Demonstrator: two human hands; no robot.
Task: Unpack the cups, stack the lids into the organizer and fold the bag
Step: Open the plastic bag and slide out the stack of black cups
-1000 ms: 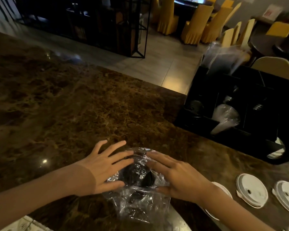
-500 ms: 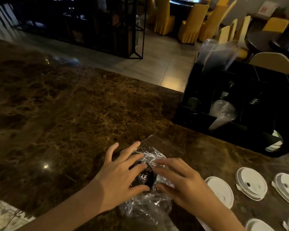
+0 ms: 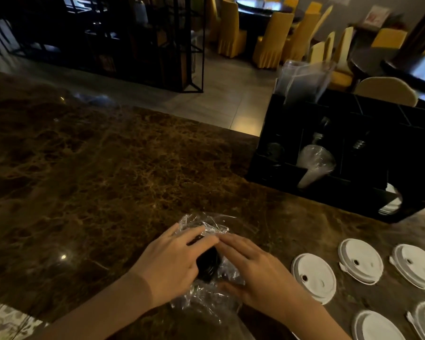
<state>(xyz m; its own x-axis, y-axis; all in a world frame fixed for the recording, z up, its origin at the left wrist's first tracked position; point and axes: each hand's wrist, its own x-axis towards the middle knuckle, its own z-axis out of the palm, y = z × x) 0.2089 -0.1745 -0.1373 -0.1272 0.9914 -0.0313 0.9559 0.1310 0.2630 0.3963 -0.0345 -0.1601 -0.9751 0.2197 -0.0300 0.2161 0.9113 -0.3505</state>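
Your left hand (image 3: 172, 263) and right hand (image 3: 253, 273) are pressing, fingers nearly straight and close together, on the crumpled clear bag (image 3: 206, 288) at the counter's (image 3: 96, 168) near edge. White lids (image 3: 313, 277) are lying toward the right edge, before the black organizer (image 3: 353, 155).
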